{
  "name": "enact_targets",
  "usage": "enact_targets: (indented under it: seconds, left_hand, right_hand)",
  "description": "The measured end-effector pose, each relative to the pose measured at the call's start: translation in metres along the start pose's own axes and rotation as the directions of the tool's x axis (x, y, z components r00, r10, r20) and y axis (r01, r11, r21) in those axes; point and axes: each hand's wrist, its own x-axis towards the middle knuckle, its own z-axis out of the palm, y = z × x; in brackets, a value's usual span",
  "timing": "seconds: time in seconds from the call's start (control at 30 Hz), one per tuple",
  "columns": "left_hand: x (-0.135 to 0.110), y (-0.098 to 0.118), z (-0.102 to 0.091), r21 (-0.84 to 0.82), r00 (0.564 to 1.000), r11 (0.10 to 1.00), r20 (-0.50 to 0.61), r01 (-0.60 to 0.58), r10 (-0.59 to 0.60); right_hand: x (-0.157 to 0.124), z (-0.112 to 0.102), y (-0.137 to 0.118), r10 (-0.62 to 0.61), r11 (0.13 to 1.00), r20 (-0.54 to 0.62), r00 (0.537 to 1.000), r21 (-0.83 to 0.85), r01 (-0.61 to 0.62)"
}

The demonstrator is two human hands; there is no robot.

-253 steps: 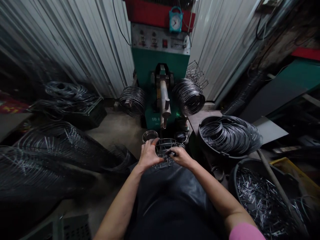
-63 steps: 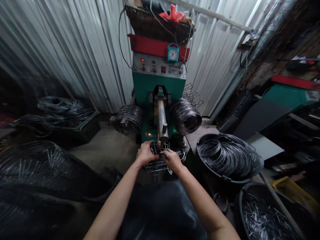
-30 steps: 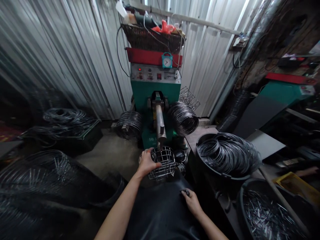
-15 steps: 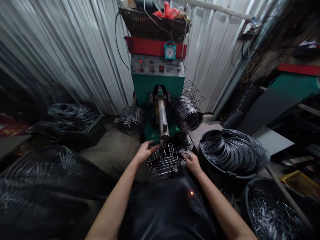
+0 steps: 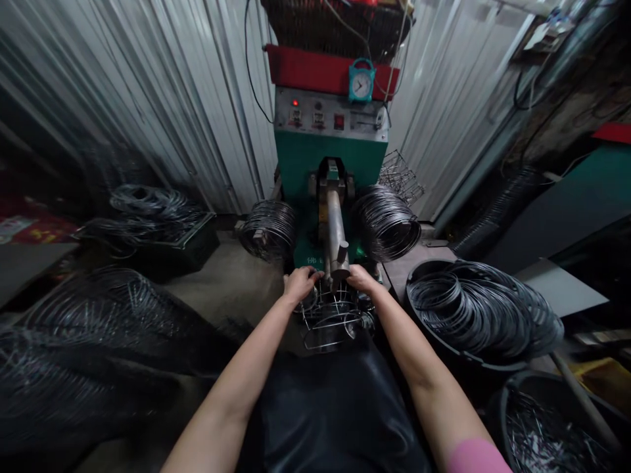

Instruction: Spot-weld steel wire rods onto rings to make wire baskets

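Observation:
A wire basket (image 5: 329, 323) of bright metal rods sits tilted under the thick metal arm (image 5: 336, 220) of a green machine (image 5: 300, 157). On the basket's far left edge, my left hand (image 5: 298, 285) is closed, thumb and fingers pinched on the wire. My right hand (image 5: 361, 279) is at its far right edge, just beside the lower end of the arm. Its fingers are bent inward and closed at the wire, their tips partly hidden by the arm. The arm's tip comes down at the basket's far edge between both hands.
Wire ring bundles (image 5: 387, 223) hang at the machine's right, and another wire bundle (image 5: 269, 230) at its left. A black tub of wire rings (image 5: 483, 315) stands on the right, with a bin of short metal pieces (image 5: 547, 427) nearer. Wire coils (image 5: 148, 213) lie at the left.
Both hands have moved forward to the basket's far edge, the right one also inward beside the arm. The basket's tilt has changed. The view has shifted slightly.

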Motion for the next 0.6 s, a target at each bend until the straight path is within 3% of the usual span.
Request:
enact_targets:
  seconds: [0.07, 0.13, 0.2, 0.27, 0.33, 0.47, 0.53, 0.6]
  left_hand:
    - [0.001, -0.011, -0.008, -0.018, 0.996, 0.999, -0.077, -0.04, 0.039]
    - [-0.007, -0.033, -0.017, -0.095, 0.99, 0.987, -0.067, -0.127, 0.121]
    - [-0.024, -0.059, -0.02, -0.236, 0.978, 0.957, 0.087, -0.166, 0.191]
    - [-0.045, -0.081, -0.015, -0.353, 0.937, 0.93, 0.277, -0.106, 0.212]
    - [-0.065, -0.091, -0.003, -0.415, 0.917, 0.909, 0.345, -0.041, 0.199]
    - [-0.089, -0.078, 0.02, -0.489, 0.974, 0.872, 0.184, -0.028, 0.134]
    - [-0.1, -0.066, 0.017, -0.506, 0.983, 0.862, 0.134, -0.041, 0.126]
    - [-0.117, -0.057, 0.001, -0.517, 0.97, 0.851, 0.146, -0.092, 0.193]
  right_hand:
    - [0.003, -0.004, 0.002, 0.009, 1.0, 0.002, 1.0, -0.009, -0.009]
    - [0.003, -0.007, 0.006, 0.013, 1.0, 0.002, 1.0, -0.017, -0.013]
    - [0.0, -0.009, 0.011, 0.012, 1.0, 0.0, 1.0, -0.018, -0.012]
    - [-0.005, -0.009, 0.017, 0.007, 1.0, -0.003, 1.0, 0.003, -0.007]
    - [-0.011, -0.009, 0.02, 0.003, 0.999, -0.004, 1.0, 0.038, -0.003]
    - [-0.024, -0.008, 0.019, -0.003, 0.998, 0.027, 1.0, 0.06, 0.001]
    - [-0.032, -0.009, 0.015, -0.028, 0.998, 0.053, 0.998, 0.056, 0.026]
    - [-0.039, -0.008, 0.011, -0.062, 0.996, 0.065, 0.996, 0.074, 0.057]
